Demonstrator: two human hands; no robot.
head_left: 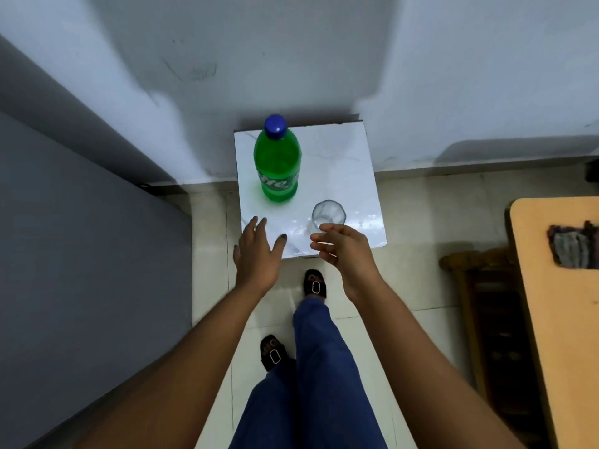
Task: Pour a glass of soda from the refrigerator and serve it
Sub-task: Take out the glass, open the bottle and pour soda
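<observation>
Both hands are seen empty from the head view. Left hand (256, 251) is spread flat, fingers splayed, over the near edge of the white worktop (350, 176). Right hand (343, 244) is loosely curled, just short of the clear glass (328, 215). Green capped soda bottle (277, 163) is stood upright beyond the glass, nearer the wall.

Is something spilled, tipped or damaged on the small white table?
Nothing stands out. The green bottle stands upright with its blue cap on, the glass stands upright and looks empty, and the white table shows no spill.
</observation>
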